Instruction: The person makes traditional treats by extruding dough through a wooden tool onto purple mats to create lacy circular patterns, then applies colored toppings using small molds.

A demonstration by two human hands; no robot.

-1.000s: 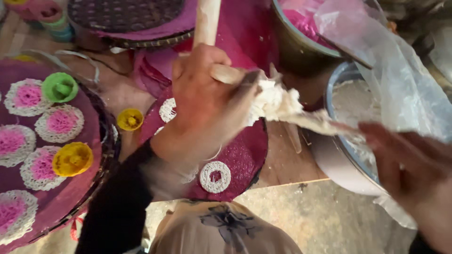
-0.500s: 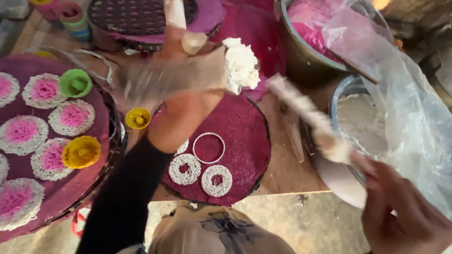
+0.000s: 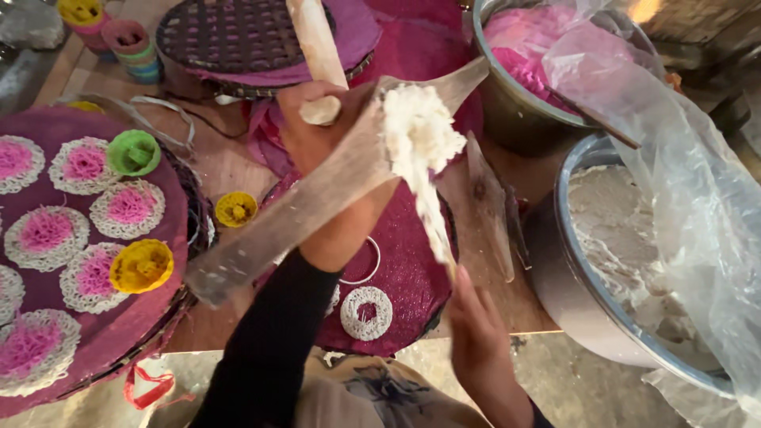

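My left hand [image 3: 313, 131] grips the lower end of a pale wooden cylinder [image 3: 315, 40] that points up and away. A long flat wooden paddle [image 3: 277, 226] crosses slantwise in front of that hand; I cannot tell what holds it. A lump of white dough [image 3: 416, 131] sits on the paddle's upper end, and a thin strand of it stretches downward. My right hand [image 3: 479, 341] reaches up from the bottom edge, with its fingertips closed on the strand's lower end. Below both hands lies a round maroon mat [image 3: 412, 277] bearing a white lace ring [image 3: 366, 313] and a thin metal hoop [image 3: 366, 269].
A maroon tray [image 3: 47, 127] at left carries several pink-and-white lace discs, a green mould [image 3: 133, 152] and a yellow mould [image 3: 141, 265]. Another yellow mould [image 3: 235, 208] lies on the table. At right stand metal bowls of pink dough [image 3: 519, 51] and white dough [image 3: 614, 238], under clear plastic [image 3: 697, 182].
The paddle with the white dough has swung up and across my left hand. My right hand has dropped from the right side to below the mat, drawing a dough strand down.
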